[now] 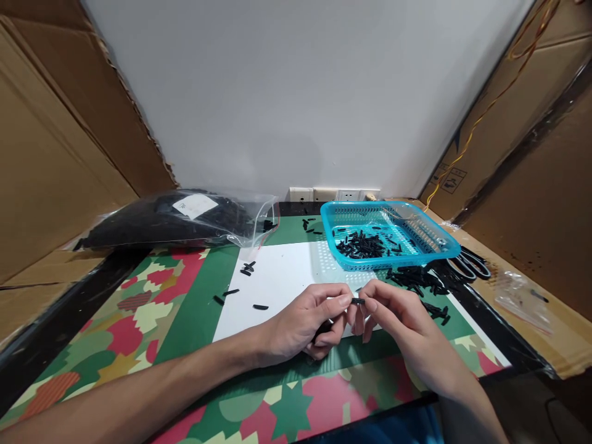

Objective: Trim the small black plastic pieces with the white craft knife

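Between the fingertips of both hands is a small black strip-like piece (357,301). My left hand (314,317) pinches its left end, and more black material shows dark inside the curled lower fingers. The thumb and forefinger of my right hand (398,314) close on the right end. Both hands hover over the near edge of a white sheet (272,277). Several similar black pieces (260,307) lie loose to the left of my hands. A blue plastic basket (342,266) beyond them holds a heap of black pieces (363,245).
A clear bag (185,219) full of black material lies at the back left. Piles of black pieces (416,279) sit right of the basket, near scissors (469,266) and a small clear bag (522,302). Cardboard (531,154) stands on both sides; wall sockets (333,195) are behind.
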Available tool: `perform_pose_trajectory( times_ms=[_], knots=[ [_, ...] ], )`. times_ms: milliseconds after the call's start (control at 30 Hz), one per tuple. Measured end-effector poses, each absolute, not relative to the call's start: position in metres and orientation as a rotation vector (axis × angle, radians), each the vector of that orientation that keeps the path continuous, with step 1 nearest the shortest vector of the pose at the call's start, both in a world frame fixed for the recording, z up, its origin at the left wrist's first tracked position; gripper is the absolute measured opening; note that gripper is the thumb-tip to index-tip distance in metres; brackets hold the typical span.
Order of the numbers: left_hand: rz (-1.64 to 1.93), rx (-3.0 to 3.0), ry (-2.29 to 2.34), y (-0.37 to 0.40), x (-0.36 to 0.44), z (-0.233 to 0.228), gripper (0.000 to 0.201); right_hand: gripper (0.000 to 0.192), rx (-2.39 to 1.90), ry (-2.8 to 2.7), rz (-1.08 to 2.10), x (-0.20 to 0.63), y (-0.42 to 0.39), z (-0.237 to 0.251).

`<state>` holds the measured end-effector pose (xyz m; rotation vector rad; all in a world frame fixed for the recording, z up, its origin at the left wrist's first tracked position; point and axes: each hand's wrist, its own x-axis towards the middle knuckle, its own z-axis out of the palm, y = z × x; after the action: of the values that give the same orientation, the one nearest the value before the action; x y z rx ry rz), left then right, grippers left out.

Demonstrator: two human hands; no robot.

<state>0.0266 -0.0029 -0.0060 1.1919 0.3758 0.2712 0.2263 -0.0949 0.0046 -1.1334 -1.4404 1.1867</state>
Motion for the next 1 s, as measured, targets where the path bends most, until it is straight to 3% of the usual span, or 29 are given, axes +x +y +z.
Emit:
perform_pose_trajectory(
  times_ms=[1000],
  knots=[
    [0.271, 1.196, 0.374, -0.0040, 0.0278, -0.0034, 0.042, 0.038, -1.138, -1.451, 1.156, 0.2271, -0.0957, 0.0051]
  ],
)
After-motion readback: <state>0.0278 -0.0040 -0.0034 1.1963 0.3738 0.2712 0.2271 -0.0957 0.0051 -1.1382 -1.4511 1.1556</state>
